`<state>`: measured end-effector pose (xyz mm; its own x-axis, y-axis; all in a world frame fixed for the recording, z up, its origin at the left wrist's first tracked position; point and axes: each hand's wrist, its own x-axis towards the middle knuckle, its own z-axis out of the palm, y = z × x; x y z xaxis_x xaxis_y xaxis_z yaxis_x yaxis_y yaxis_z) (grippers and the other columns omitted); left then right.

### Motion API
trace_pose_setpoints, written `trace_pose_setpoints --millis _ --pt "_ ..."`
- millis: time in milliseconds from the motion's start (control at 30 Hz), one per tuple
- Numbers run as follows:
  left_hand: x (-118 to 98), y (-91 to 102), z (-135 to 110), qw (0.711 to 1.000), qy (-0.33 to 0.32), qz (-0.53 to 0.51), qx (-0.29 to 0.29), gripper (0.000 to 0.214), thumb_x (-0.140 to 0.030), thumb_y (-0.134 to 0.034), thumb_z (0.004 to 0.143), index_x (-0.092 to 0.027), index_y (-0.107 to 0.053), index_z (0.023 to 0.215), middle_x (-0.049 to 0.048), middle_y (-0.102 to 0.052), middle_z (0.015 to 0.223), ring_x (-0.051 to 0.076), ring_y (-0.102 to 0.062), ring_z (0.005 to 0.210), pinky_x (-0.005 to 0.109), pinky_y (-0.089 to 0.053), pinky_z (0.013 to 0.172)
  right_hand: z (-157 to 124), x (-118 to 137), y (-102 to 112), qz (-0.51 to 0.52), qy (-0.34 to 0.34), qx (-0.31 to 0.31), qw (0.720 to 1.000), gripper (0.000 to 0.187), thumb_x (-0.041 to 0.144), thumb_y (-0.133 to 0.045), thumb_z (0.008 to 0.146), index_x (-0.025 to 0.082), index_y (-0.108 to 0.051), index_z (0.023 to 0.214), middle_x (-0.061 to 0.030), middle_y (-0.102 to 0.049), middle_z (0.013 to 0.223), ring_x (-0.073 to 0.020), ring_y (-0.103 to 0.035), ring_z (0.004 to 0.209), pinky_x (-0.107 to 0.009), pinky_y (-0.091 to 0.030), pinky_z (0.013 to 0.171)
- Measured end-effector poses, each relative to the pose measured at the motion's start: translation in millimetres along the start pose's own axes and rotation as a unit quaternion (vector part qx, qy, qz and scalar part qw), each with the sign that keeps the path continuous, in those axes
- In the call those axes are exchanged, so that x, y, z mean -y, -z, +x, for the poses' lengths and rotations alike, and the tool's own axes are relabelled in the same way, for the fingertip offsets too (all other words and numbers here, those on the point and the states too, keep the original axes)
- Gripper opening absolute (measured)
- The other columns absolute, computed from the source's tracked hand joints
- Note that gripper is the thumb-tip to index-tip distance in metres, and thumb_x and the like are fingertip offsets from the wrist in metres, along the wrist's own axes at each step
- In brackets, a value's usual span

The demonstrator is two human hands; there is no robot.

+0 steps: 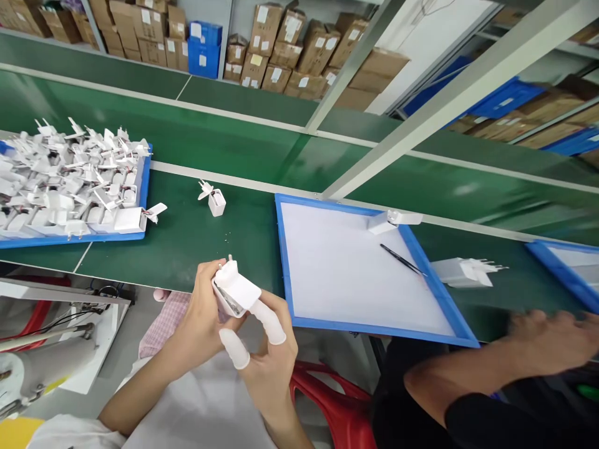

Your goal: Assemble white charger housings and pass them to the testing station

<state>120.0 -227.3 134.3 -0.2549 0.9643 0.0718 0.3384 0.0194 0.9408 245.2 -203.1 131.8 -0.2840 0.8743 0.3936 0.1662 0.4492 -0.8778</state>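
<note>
A white plug-in power adapter [239, 288] is tilted between my hands, with its plug-side cover partly off the housing and a gap showing along one edge. My left hand [194, 327] is closed around the housing from the left. White finger cots cover the thumb and index finger of my right hand [271, 358]. That index finger presses on the cover's right end, while the thumb stands apart below. The other right fingers are partly hidden behind. Beyond my hands, another adapter [216, 202] stands upright on the green bench [182, 243], its plug cover hanging off.
On the left, a blue-rimmed tray [148, 181] is heaped with similar adapters. A white-bottomed blue tray [327, 268] at right carries black tweezers [402, 259] and an adapter [384, 221]. Further right are more adapters [463, 272] and a co-worker's arm [491, 368]. A metal post [421, 112] slants above.
</note>
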Motion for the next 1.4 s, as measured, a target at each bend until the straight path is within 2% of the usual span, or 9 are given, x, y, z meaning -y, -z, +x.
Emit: trace_pose_setpoints --millis 167,400,533,633,733,900,1067,1233,1400 --pt "-4.9 -6.8 -5.2 0.998 -0.009 0.039 -0.055 0.057 -0.016 -0.065 0.077 -0.025 -0.037 0.126 0.0066 -0.049 0.111 0.018 -0.055 0.090 0.032 -0.050 0.077 0.7 3.5 -2.6 -0.053 0.020 -0.047 0.997 0.034 0.025 -0.066 0.087 0.032 -0.056 0.119 -0.0056 -0.057 0.105 -0.0241 -0.059 0.088 -0.038 -0.052 0.071" --pt "-8.0 -11.0 -9.3 0.990 -0.030 0.078 -0.114 0.056 -0.017 -0.063 0.077 -0.023 -0.038 0.127 0.0085 -0.049 0.113 0.020 -0.056 0.096 0.034 -0.051 0.077 2.2 5.4 -0.7 -0.100 0.124 -0.060 0.985 0.035 0.008 -0.060 0.088 0.025 -0.059 0.118 -0.0057 -0.060 0.104 -0.0210 -0.057 0.087 -0.035 -0.051 0.072" --pt "-4.6 -15.1 -9.7 0.981 -0.066 0.111 -0.142 0.061 -0.012 -0.062 0.076 -0.023 -0.038 0.130 0.0097 -0.048 0.118 0.021 -0.055 0.102 0.034 -0.052 0.081 4.5 0.7 -1.4 -0.075 0.087 -0.044 0.992 0.028 0.013 -0.061 0.087 0.026 -0.060 0.112 -0.0052 -0.058 0.106 -0.0214 -0.058 0.093 -0.035 -0.052 0.076" --pt "-1.2 -18.6 -8.5 0.973 -0.097 0.132 -0.164 0.061 -0.011 -0.062 0.076 -0.022 -0.039 0.131 0.0102 -0.048 0.118 0.021 -0.054 0.104 0.033 -0.052 0.082 4.8 -2.3 -3.2 -0.035 0.030 -0.046 0.998 0.032 0.019 -0.065 0.085 0.025 -0.058 0.115 -0.0057 -0.055 0.112 -0.0209 -0.059 0.096 -0.034 -0.054 0.077" --pt "0.7 -22.1 -6.2 0.960 -0.108 0.162 -0.203 0.057 -0.009 -0.061 0.077 -0.019 -0.042 0.130 0.0118 -0.047 0.118 0.023 -0.052 0.107 0.035 -0.052 0.084 4.6 -0.2 -5.7 -0.054 -0.010 -0.046 0.997 0.032 0.019 -0.067 0.084 0.025 -0.059 0.114 -0.0053 -0.055 0.111 -0.0201 -0.060 0.096 -0.032 -0.054 0.078" --pt "5.5 -28.3 -2.0 0.934 -0.132 0.211 -0.255 0.051 -0.009 -0.057 0.083 -0.017 -0.042 0.132 0.0129 -0.046 0.115 0.023 -0.050 0.105 0.035 -0.051 0.082 7.9 0.4 -9.9 -0.099 -0.006 -0.036 0.994 0.029 0.016 -0.059 0.090 0.023 -0.057 0.118 -0.0057 -0.055 0.110 -0.0181 -0.059 0.096 -0.028 -0.054 0.077" --pt "16.7 -31.9 2.7 0.943 -0.090 0.211 -0.243 0.050 -0.009 -0.056 0.083 -0.017 -0.043 0.131 0.0134 -0.045 0.119 0.025 -0.048 0.108 0.038 -0.050 0.085 13.7 -14.1 -15.1 -0.076 -0.015 0.023 0.997 0.026 0.018 -0.056 0.092 0.022 -0.056 0.118 -0.0058 -0.053 0.110 -0.0195 -0.053 0.102 -0.031 -0.051 0.084" --pt "22.5 -31.3 8.5 0.968 -0.048 0.140 -0.203 0.057 -0.010 -0.054 0.079 -0.021 -0.041 0.134 0.0120 -0.044 0.124 0.025 -0.050 0.112 0.039 -0.051 0.084 14.2 -20.0 -24.4 -0.017 -0.072 -0.010 0.997 0.031 0.016 -0.055 0.091 0.023 -0.054 0.121 -0.0056 -0.049 0.115 -0.0167 -0.056 0.098 -0.028 -0.052 0.082" --pt "19.9 -34.4 10.2 0.968 -0.021 0.110 -0.225 0.050 -0.018 -0.058 0.079 -0.020 -0.046 0.128 0.0119 -0.046 0.121 0.026 -0.051 0.111 0.039 -0.050 0.084 16.5 -14.2 -22.9 -0.005 -0.066 0.012 0.998 0.032 0.013 -0.051 0.092 0.024 -0.057 0.121 -0.0065 -0.049 0.116 -0.0176 -0.054 0.106 -0.028 -0.052 0.086"
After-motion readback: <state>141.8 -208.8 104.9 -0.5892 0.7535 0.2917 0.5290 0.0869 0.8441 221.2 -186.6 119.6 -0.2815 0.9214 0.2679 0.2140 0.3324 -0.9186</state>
